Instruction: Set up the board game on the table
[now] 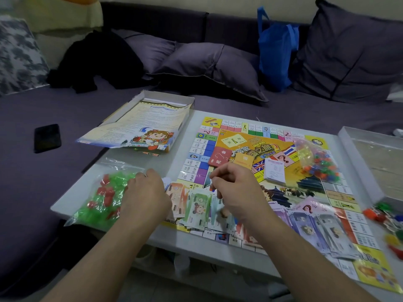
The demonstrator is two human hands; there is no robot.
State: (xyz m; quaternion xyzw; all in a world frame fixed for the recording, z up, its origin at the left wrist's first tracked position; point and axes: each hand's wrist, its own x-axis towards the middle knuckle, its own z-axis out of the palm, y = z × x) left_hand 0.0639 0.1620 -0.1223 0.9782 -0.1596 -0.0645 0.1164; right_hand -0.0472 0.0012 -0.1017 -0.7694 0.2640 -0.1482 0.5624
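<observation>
Game board [290,171] lay flat on the white counter [174,155], filling most of its right half. Left hand [146,192] rested on a clear bag of green and red pieces [104,197] at the near-left corner of the counter — fingers curled over the bag's right edge, grip closed on the plastic. Right hand [235,188] hovered over the near-left part of the board, fingers curled as if pinching; a small blue-and-red bit showed at the fingertips, too small to identify, so cannot tell the state of that grip. Paper money [196,205] fanned out beneath both hands; purple notes [316,223] spread further right. Red card deck [220,156] and orange card deck [244,160] sat near board centre, white cards [275,171] just right of them. A second bag of mixed coloured pieces [318,160] lay on the board's far-right area. Box lid with rules sheet [144,125] sat far left — partly off the counter.
</observation>
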